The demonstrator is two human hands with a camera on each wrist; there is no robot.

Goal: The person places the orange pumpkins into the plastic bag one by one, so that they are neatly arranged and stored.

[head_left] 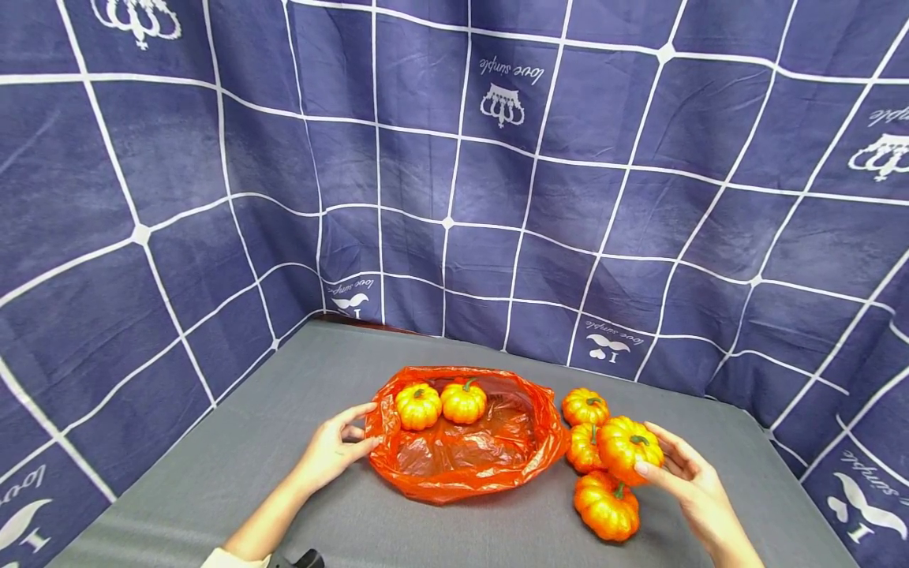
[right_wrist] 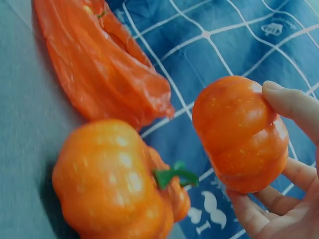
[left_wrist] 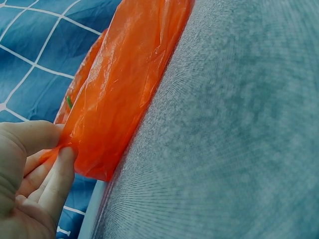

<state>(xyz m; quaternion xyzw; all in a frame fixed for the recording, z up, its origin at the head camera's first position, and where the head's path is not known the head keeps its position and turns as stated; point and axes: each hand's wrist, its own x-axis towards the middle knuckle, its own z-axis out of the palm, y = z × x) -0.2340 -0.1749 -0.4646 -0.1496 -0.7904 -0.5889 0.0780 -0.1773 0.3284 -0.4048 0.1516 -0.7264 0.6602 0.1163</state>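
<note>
An orange plastic bag [head_left: 454,465] lies open-mouthed on the table, with two small pumpkins [head_left: 464,402] inside at its far left. Thumb and fingers of my left hand [head_left: 334,450] pinch the bag's left rim, as the left wrist view shows on the orange film [left_wrist: 119,84]. To the right of the bag, my right hand [head_left: 692,481] grips a small pumpkin [head_left: 629,450] between thumb and fingers; in the right wrist view this pumpkin [right_wrist: 241,134] appears raised off the table. Beneath and beside it sit three more pumpkins, the nearest one [head_left: 606,506] with a green stem.
The table [head_left: 284,379] has a grey cloth surface. Behind and at both sides hangs a blue curtain [head_left: 419,166] with white grid lines. A dark object [head_left: 308,558] shows by the left sleeve at the bottom edge.
</note>
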